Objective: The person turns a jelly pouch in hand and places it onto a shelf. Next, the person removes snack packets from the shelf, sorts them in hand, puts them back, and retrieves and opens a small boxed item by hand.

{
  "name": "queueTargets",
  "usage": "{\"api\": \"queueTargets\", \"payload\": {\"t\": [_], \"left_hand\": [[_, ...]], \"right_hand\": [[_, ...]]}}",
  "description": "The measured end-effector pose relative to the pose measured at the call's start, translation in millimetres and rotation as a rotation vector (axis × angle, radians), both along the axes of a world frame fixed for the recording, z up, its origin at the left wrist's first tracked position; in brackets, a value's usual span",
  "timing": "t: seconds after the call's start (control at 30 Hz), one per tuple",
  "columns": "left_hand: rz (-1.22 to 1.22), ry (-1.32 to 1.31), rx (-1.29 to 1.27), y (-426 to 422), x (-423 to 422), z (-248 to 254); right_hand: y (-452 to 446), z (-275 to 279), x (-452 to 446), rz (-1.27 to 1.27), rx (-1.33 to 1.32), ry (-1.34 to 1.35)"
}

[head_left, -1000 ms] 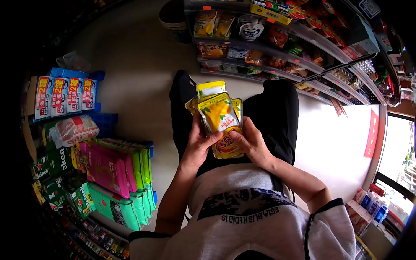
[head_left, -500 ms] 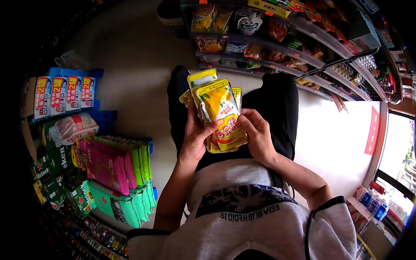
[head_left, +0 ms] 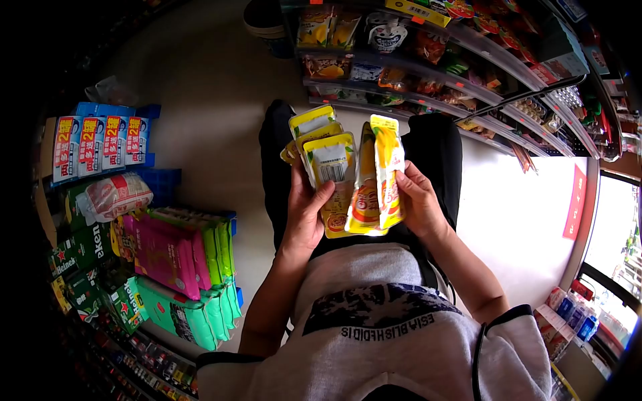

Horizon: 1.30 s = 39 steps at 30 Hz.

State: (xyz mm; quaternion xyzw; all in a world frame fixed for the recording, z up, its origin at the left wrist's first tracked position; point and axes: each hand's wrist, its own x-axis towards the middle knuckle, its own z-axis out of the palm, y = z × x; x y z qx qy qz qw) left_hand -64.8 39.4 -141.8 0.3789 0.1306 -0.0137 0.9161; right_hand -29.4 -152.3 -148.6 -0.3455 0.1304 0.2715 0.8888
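Note:
Several flat yellow-and-white snack pouches are held over my lap. My left hand (head_left: 306, 212) is closed around a fanned stack of pouches (head_left: 332, 160), its thumb pressed on the top one, which shows a barcode. Between the thumb and fingers of my right hand (head_left: 420, 200) are pouches (head_left: 389, 174) with mango pictures and red-yellow print, turned partly edge-on. Their lower ends meet or overlap the left stack; I cannot tell which. How many pouches each hand holds is hidden by the overlap.
Ahead stands a shelf rack (head_left: 428, 63) full of packaged snacks, with a dark bucket (head_left: 269, 27) beside it. To the left are blue-white boxes (head_left: 100, 144), pink bags (head_left: 164, 257), teal bags (head_left: 187, 314) and green beer cartons (head_left: 87, 254). Bottles (head_left: 578, 314) stand by the window at right.
My right hand has moved right, parting some pouches from the stack and tilting them. The barcode side of a pouch now shows on the left stack.

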Motion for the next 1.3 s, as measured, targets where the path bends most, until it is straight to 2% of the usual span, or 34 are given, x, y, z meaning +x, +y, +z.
{"api": "queueTargets", "payload": {"t": [0.33,0.37,0.47,0.6,0.73,0.83,1.03,1.07,1.17,1.2,1.3], "left_hand": [[-0.039,-0.019,0.010,0,2,1],[-0.036,-0.014,0.010,-1,2,1],[-0.024,-0.010,-0.002,-1,1,-1],[-0.007,0.005,0.023,0,-1,-3],[-0.005,-0.009,0.081,0,-3,-3],[-0.004,-0.020,0.106,-2,-5,1],[-0.012,-0.030,0.125,-2,-5,3],[-0.015,-0.018,0.106,-2,-5,2],[-0.031,-0.014,0.053,-4,-8,-1],[-0.029,-0.019,0.033,-5,-10,-2],[-0.045,0.006,0.004,-8,-10,-4]], "right_hand": [[-20,0,0,0.050,0.205,0.036],[-18,2,-2,0.033,0.165,0.050],[-14,8,-3,0.131,0.212,0.029],[-13,15,-1,0.190,0.117,-0.014],[-17,23,3,0.314,-0.087,-0.129],[-18,28,2,0.321,-0.114,-0.171],[-23,50,-4,0.303,-0.476,-0.538],[-17,52,-9,0.186,-0.464,-0.530],[-36,66,8,0.630,-0.759,-0.885],[-31,66,6,0.525,-0.699,-0.899],[-26,67,5,0.577,-0.556,-0.884]]}}
